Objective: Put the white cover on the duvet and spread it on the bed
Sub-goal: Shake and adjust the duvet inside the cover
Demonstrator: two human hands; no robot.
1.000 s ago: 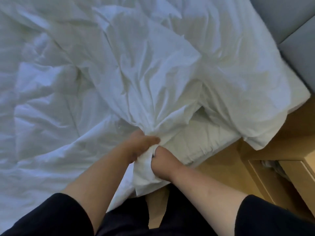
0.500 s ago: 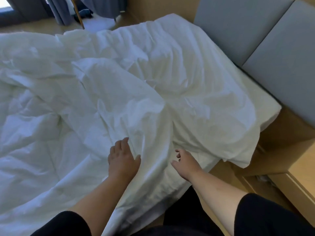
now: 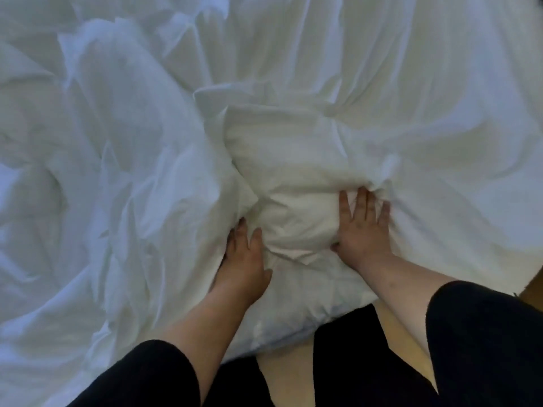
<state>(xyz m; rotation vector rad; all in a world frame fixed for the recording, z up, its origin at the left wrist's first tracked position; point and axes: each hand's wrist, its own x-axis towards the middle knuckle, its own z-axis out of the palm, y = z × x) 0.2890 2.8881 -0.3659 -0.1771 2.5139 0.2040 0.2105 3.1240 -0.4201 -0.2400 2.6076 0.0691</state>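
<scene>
Now left hand [image 3: 245,259], right hand [image 3: 363,224] both flat, fingers straight, pressing white cover [image 3: 296,201]

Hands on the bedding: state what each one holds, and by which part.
Nothing is gripped. The left hand and right hand lie flat with straight fingers, pressing the white cover on either side of a puffed bulge near the bed's edge.

**Room and background: head view**

Little of the room is in frame. Wooden floor [image 3: 407,333], light yellow-tan, shows only in narrow strips along the bottom edge and at the lower right corner. No grain or board seams resolvable. Light is soft and diffuse, cooler and bluish toward the left side, warmer toward the centre and right. Frame is slightly blurred throughout.
</scene>
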